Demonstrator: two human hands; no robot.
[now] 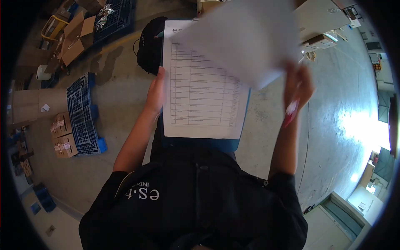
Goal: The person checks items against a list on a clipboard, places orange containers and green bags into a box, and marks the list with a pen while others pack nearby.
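The printed page (202,98) is looking white and flat, with thin dark lines making rows and boxes, and tiny words are sitting in the boxes. Big letters starting with "es" are showing at its top left, and the rest of that top part is hiding. The page is lying on a dark blue board (200,144), which is peeking out below it and along its right side. Another page, the lifted page (246,39), is bending up over the top right part of the printed page; it is looking pale, plain and blurry. The board is standing out in front of the person's black shirt (179,200). The left grip (156,95) is holding the board by its left side, with the thumb pointing up along the edge and the other fingers hiding. The printed page is lying just to the right of that thumb. The right grip (299,85) is blurry, but its fingers are bending in around a red and white pen (291,111), and its fingertips are meeting the lifted page at its lower right corner. The printed page is lying to the left of this grip, well apart from it.
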